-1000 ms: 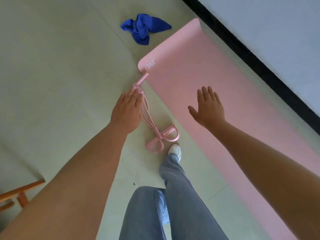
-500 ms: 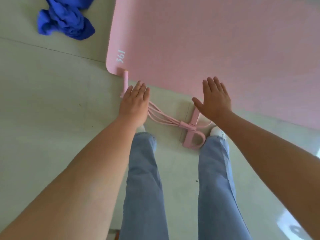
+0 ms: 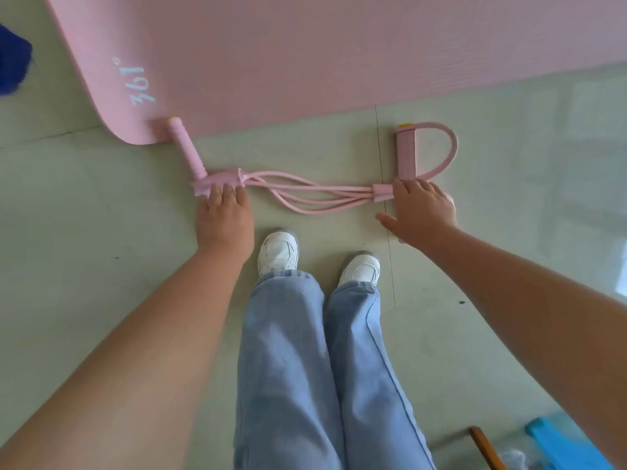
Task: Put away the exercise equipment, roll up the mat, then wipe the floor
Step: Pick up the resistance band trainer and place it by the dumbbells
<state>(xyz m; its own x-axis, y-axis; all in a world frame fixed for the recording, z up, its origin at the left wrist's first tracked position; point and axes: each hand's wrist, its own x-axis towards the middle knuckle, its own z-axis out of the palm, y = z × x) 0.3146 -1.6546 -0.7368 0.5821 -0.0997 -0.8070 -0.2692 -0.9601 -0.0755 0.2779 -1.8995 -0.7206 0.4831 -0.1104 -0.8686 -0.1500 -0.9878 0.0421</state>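
Observation:
A pink resistance band (image 3: 305, 195) lies stretched on the floor just below the pink exercise mat (image 3: 339, 56). Its stick handle (image 3: 186, 149) overlaps the mat's corner, and its foot loop (image 3: 441, 150) lies to the right. My left hand (image 3: 224, 217) reaches down, its fingertips touching the handle end where the tubes join. At the pedal end, my right hand (image 3: 422, 208) has its fingers on the band and its thumb spread out to the left. Neither hand plainly grips the band.
A blue cloth (image 3: 12, 62) shows at the left edge beside the mat. My white shoes (image 3: 278, 252) stand just behind the band. At the bottom right are a blue object (image 3: 570, 446) and a wooden piece (image 3: 485, 446). Pale floor tiles surround everything.
I have bent lower, so the view is closer. Both hands have dropped from hovering onto the two ends of the band. The band lies where it did.

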